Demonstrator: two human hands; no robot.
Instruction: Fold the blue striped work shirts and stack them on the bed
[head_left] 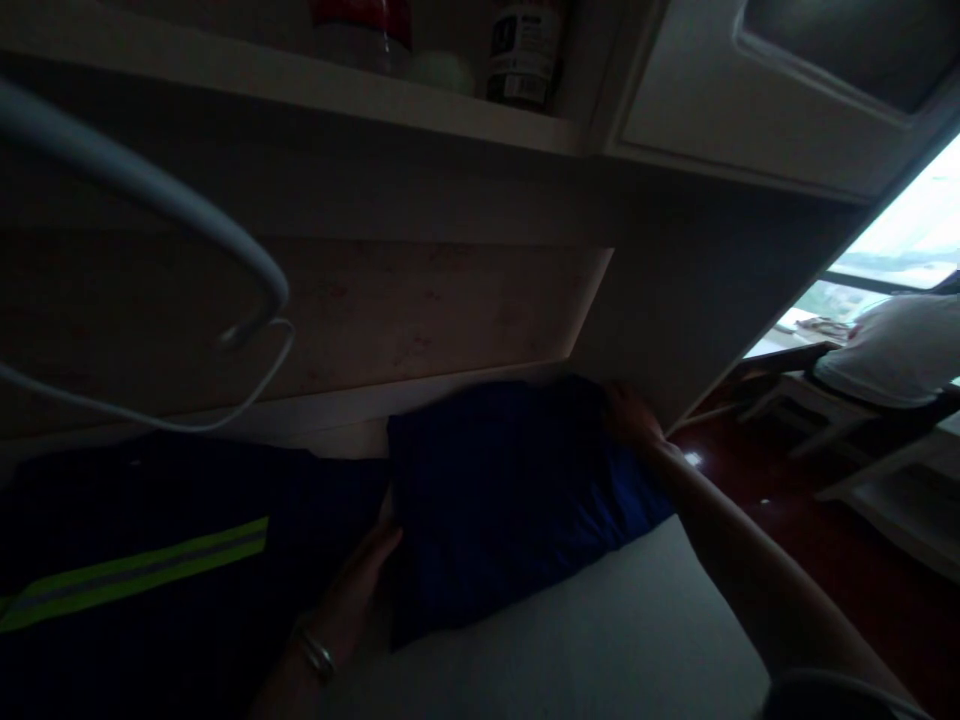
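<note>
A folded dark blue garment (502, 500) lies on a white surface (615, 640) against a pale back panel. My left hand (367, 565) rests against its left edge, fingers partly tucked at the fabric, a bracelet on the wrist. At the garment's far right corner, my right hand (630, 415) presses on the cloth, fingers hidden in the dark. Left of it lies a dark garment with a yellow-green reflective stripe (142, 575).
A white clothes hanger (187, 225) hangs at upper left. A shelf above holds a dark bottle (525, 50) and a red-topped jar (364, 30). To the right are a red floor (825, 540), white furniture, a white bundle (892, 350) and a bright window.
</note>
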